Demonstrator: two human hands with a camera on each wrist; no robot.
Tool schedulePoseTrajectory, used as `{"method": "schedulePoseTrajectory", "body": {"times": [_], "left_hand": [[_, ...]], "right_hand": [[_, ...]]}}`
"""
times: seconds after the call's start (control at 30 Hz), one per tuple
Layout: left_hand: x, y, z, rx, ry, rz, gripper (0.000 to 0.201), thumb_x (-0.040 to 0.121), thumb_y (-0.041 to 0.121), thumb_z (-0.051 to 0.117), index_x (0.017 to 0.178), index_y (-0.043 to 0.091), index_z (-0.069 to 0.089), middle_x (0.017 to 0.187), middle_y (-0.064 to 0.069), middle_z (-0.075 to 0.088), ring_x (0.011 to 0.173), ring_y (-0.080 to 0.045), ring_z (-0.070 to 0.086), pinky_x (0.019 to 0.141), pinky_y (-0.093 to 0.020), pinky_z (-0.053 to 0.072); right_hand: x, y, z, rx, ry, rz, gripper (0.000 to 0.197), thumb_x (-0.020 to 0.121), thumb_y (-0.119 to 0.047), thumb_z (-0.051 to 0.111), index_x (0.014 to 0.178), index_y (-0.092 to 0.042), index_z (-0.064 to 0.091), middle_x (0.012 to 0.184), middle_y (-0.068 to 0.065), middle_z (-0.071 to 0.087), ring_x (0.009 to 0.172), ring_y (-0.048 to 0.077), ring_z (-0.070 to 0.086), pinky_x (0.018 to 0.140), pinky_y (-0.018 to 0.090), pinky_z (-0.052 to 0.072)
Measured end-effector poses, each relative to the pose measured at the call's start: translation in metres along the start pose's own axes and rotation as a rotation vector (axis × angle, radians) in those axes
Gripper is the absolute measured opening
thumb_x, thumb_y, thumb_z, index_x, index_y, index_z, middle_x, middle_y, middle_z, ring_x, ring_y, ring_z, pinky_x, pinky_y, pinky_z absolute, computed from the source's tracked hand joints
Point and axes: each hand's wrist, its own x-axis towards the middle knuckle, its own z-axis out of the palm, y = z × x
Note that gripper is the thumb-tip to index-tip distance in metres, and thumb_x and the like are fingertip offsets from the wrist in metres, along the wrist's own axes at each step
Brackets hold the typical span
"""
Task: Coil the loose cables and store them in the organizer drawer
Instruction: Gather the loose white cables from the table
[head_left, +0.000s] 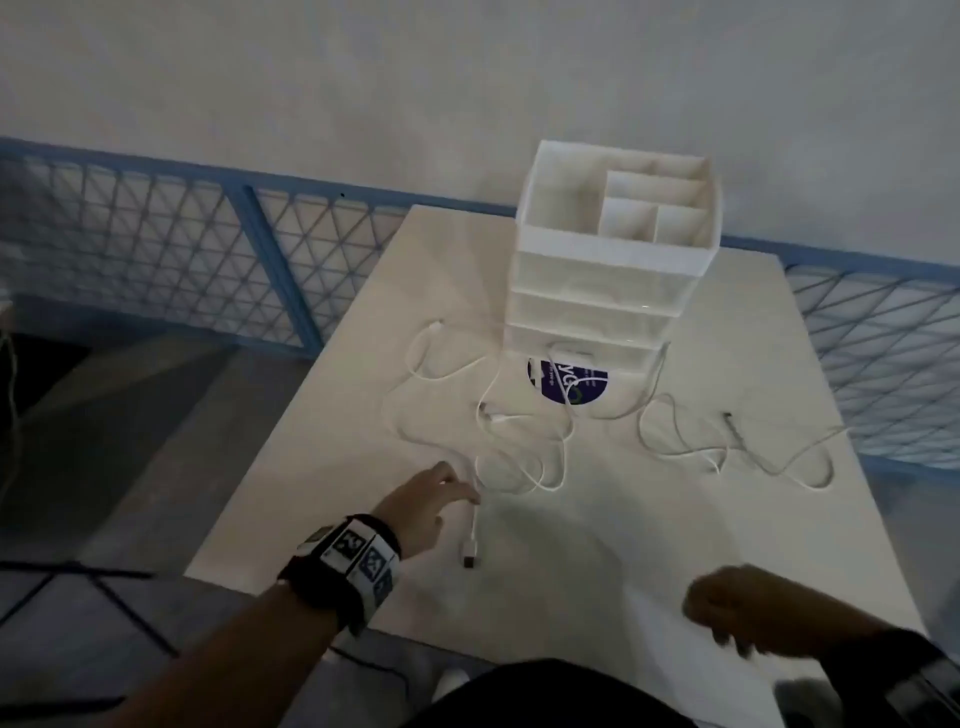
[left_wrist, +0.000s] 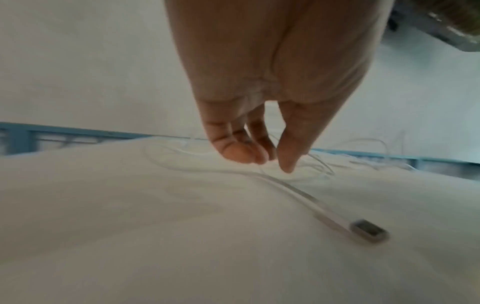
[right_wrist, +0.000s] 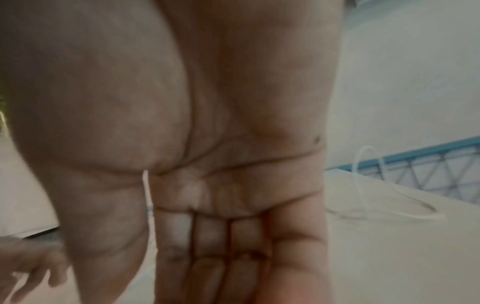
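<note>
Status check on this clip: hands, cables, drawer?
Left hand fingertips down at the near white cable, grip unconfirmed. Right hand loosely curled, holding nothing. Cables uncoiled; organizer drawers shut. One cable crosses the organizer's front.

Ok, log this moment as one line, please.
phase: first pickup | left hand: reaching white USB cable, grip not closed | right hand: idle, empty | white plastic drawer organizer: drawers closed

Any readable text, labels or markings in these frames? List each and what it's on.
"yc": large pale letters on the round dark blue sticker on the table, partly covered by the organizer and crossed by a white cable; the reading is uncertain.
Small white lines on the sticker: too small to read.
Wrist band on the left hand: black-and-white marker squares, no words.
</note>
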Motion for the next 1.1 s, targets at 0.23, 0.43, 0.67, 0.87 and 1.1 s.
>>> {"method": "schedulePoseTrajectory", "body": {"times": [0.23, 0.43, 0.67, 0.87, 1.1], "left_hand": [[0.023, 0.006, 0.014, 0.182, -0.080, 0.109, 0.017, 0.076, 0.009, 0.061, 0.092, 0.010, 0.067, 0.113, -0.014, 0.049, 0.104, -0.032, 0.044, 0.087, -0.039, 0.044], [0.024, -0.010, 0.011, -0.009, 0.147, 0.119, 0.019, 0.080, 0.038, 0.045, 0.089, 0.025, 0.056, 0.113, -0.002, 0.059, 0.116, -0.016, 0.041, 0.100, -0.042, 0.029], [0.032, 0.005, -0.040, -0.867, 0.505, -0.027, 0.014, 0.096, 0.014, 0.034, 0.087, 0.018, 0.044, 0.060, -0.002, 0.052, 0.048, -0.006, 0.051, 0.062, -0.026, 0.045], [0.039, -0.002, -0.071, -1.087, 0.536, -0.119, 0.026, 0.096, 0.022, 0.033, 0.082, 0.016, 0.053, 0.041, 0.010, 0.041, 0.037, -0.005, 0.034, 0.044, -0.024, 0.035], [0.056, -0.005, -0.077, -1.181, 0.505, -0.180, 0.026, 0.096, 0.023, 0.035, 0.076, 0.015, 0.050, 0.044, 0.009, 0.043, 0.037, -0.008, 0.035, 0.045, -0.026, 0.033]], "right_hand": [[0.071, -0.079, -0.071, 0.034, 0.323, -0.102, 0.023, 0.088, -0.020, 0.054, 0.104, -0.007, 0.064, 0.084, 0.013, 0.066, 0.066, 0.014, 0.066, 0.064, 0.016, 0.047], [0.124, -0.118, -0.098, 0.053, 0.564, -0.125, 0.023, 0.087, -0.017, 0.052, 0.100, -0.003, 0.066, 0.110, 0.017, 0.067, 0.105, 0.032, 0.058, 0.091, 0.034, 0.042], [0.185, -0.161, -0.097, 0.181, 0.712, -0.125, 0.029, 0.088, -0.011, 0.049, 0.115, -0.004, 0.055, 0.123, 0.021, 0.055, 0.112, 0.035, 0.053, 0.095, 0.038, 0.040], [0.220, -0.190, -0.068, -0.011, 0.652, 0.045, 0.037, 0.089, -0.021, 0.044, 0.121, -0.004, 0.044, 0.126, 0.018, 0.050, 0.118, 0.037, 0.042, 0.096, 0.050, 0.038], [0.221, -0.180, -0.068, -0.027, 0.675, 0.208, 0.030, 0.088, -0.019, 0.046, 0.113, -0.004, 0.047, 0.121, 0.017, 0.056, 0.116, 0.034, 0.046, 0.097, 0.042, 0.035]]}}
